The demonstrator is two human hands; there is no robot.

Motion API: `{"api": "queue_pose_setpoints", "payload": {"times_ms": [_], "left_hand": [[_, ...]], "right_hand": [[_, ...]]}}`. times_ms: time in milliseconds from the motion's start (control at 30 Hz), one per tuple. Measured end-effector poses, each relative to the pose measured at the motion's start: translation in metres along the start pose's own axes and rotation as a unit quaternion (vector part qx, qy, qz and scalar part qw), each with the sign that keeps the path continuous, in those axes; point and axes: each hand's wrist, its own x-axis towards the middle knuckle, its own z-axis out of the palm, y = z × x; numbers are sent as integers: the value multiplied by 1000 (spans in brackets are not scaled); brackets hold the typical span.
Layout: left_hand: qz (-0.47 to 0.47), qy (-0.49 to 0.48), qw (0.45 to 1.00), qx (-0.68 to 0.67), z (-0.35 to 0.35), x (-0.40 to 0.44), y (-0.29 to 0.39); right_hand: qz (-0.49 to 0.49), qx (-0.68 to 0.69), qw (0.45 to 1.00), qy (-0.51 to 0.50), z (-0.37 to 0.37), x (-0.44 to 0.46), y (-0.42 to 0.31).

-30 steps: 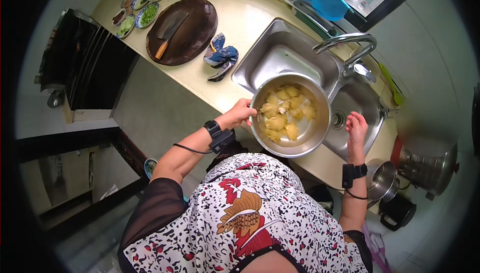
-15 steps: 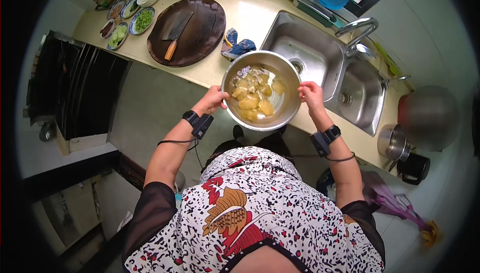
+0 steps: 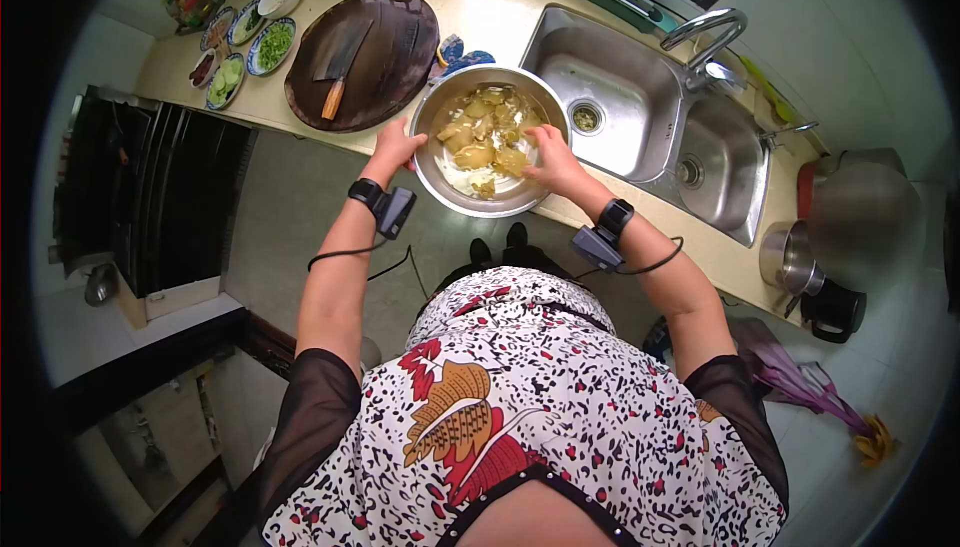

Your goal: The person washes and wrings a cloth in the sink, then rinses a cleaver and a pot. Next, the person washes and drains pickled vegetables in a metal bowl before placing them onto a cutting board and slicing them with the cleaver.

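A round metal bowl point(image 3: 431, 115) stands at the counter's front edge, left of the sink. Soft-looking yellowish pieces point(image 3: 476, 155) lie in clear liquid inside it; I cannot tell what food they are. My left hand point(image 3: 396, 146) grips the bowl's left rim, its thumb on the near side. Over the right rim reaches my right hand point(image 3: 556, 159), fingers apart and tips at the pieces. Whether it touches them is unclear. Behind the bowl lies a blue patterned cloth point(image 3: 466, 61), partly hidden.
To the left, a cleaver point(image 3: 343, 69) rests on a round dark chopping board point(image 3: 415, 22). Several dishes of cut food, one with chopped greens point(image 3: 271, 48), stand farther left. A double metal sink point(image 3: 620, 57) with a faucet point(image 3: 712, 37) is at right, near a saucepan point(image 3: 790, 257).
The bowl has moved left and slightly away from me. My right hand has left its right rim and now reaches inside. The yellowish pieces and liquid have shifted.
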Motion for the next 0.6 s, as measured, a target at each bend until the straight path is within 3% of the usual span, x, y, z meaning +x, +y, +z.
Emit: {"api": "queue_pose_setpoints", "payload": {"times_ms": [33, 100, 167, 233, 333, 500, 600], "left_hand": [[96, 108, 983, 112, 5, -4, 7], [275, 314, 851, 319, 20, -12, 23], [351, 170, 854, 345, 37, -20, 40], [333, 82, 839, 423, 61, -26, 52], [295, 7, 849, 439, 83, -6, 38], [303, -32, 833, 461, 105, 17, 20], [309, -10, 834, 456, 114, 23, 12]], "right_hand": [[-5, -46, 999, -1, 1, 1, -6], [-18, -142, 990, -3, 4, 6, -17], [-43, -225, 973, -26, 7, 13, -19], [-72, -322, 944, -21, 14, 21, -18], [-86, -396, 913, -36, 26, 37, -3], [-140, -404, 904, 3, 54, 57, 29], [-108, -355, 927, -53, 51, 56, 21]]}}
